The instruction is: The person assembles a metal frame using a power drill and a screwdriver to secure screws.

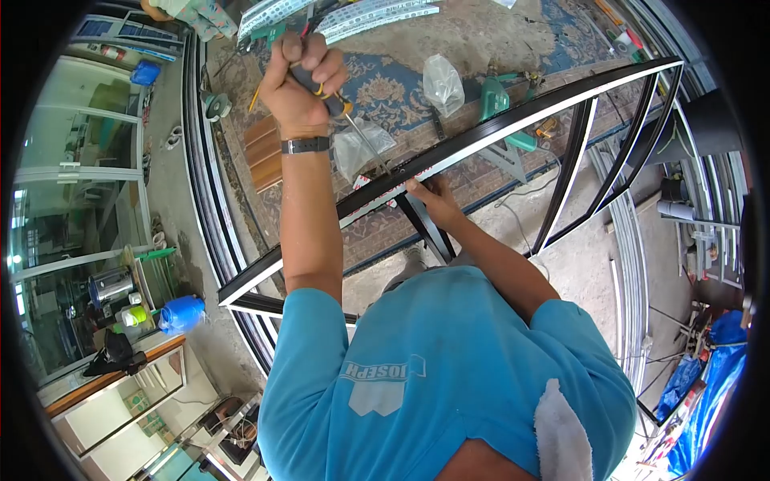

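My left hand (305, 84) is wrapped round the handle of a screwdriver (365, 136). Its shaft slants down to the right, and the tip is at the upper side of a long black metal frame (497, 120). Beside the tip, my right hand (435, 200) rests against the near side of the same bar, where a black crosspiece (423, 224) joins it. The thumb lies on the bar's white edge; the other fingers are partly hidden under it.
Past the frame, plastic bags (443, 85), a green tool (494, 99) and wooden slats (265, 152) lie on a patterned carpet (377, 90). Metal profiles (377, 22) are stacked at the top. Glass panels (76, 144) stand left. Another person (210, 18) is partly visible at top left.
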Tool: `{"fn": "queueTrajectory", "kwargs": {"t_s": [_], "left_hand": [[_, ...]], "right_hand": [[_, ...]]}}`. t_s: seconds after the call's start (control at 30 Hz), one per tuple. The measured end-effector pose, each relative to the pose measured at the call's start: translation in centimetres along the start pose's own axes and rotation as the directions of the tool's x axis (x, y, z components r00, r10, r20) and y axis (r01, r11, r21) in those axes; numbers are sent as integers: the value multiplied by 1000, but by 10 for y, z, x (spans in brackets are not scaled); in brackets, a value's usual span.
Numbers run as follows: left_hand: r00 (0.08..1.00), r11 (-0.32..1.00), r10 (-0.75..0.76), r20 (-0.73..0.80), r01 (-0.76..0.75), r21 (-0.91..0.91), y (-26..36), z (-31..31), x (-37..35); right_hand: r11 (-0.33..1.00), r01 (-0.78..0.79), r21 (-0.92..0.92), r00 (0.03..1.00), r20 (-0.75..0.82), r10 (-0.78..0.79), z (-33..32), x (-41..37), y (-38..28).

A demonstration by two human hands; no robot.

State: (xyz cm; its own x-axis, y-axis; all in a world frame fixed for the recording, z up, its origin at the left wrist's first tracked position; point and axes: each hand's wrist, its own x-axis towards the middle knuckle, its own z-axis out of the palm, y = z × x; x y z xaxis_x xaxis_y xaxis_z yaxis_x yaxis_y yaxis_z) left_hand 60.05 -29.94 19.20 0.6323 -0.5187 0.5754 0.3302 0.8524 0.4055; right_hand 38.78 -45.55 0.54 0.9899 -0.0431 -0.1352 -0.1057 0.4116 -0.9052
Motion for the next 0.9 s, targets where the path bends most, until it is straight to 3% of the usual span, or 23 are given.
{"fn": "queueTrajectory", "kwargs": {"t_s": [0.03, 0.13, 0.17, 0.27, 0.3, 0.4, 0.53, 0.67, 0.7, 0.77, 0.87, 0.9], "left_hand": [[997, 999, -43, 61, 43, -1, 0, 8, 3], [992, 933, 2, -123, 43, 356, -13, 32, 6], [948, 801, 155, -280, 45, 598, -21, 47, 8], [851, 521, 380, -361, 126, 844, -31, 54, 5], [837, 550, 441, -323, 32, 834, -35, 51, 2], [820, 679, 444, -361, -45, 732, -32, 43, -2], [926, 811, 264, -271, -61, 582, -17, 30, -7], [990, 970, 79, -119, -49, 239, -8, 21, -4], [975, 930, 127, -183, -52, 364, -11, 19, -4], [923, 807, 242, -299, -19, 591, -20, 44, -1], [899, 287, 353, -258, 158, 945, -22, 72, 2], [888, 357, 355, -293, 161, 920, -24, 76, 1]], "right_hand": [[998, -18, -64, 1000, -6, 17, -1, 1, -3], [998, -12, -58, 1000, 1, 12, -1, 1, -1], [998, -32, -54, 999, 8, 32, -1, 1, -4], [1000, 17, 27, 999, -34, -16, 6, -1, -5], [1000, -4, -3, 1000, -22, 4, 4, -1, -5], [998, -38, -54, 999, -1, 38, 0, 2, -5], [998, -38, -40, 999, 9, 38, -1, 2, -5], [998, -66, 11, 998, -5, 66, 6, -3, -21], [976, 44, -211, 998, 48, -34, 5, -4, -29], [764, 257, -592, 965, 201, -170, 4, -10, -45], [796, 109, -596, 994, 80, -77, 15, -11, -46], [834, 154, -530, 988, 76, -134, 13, -7, -33]]}}
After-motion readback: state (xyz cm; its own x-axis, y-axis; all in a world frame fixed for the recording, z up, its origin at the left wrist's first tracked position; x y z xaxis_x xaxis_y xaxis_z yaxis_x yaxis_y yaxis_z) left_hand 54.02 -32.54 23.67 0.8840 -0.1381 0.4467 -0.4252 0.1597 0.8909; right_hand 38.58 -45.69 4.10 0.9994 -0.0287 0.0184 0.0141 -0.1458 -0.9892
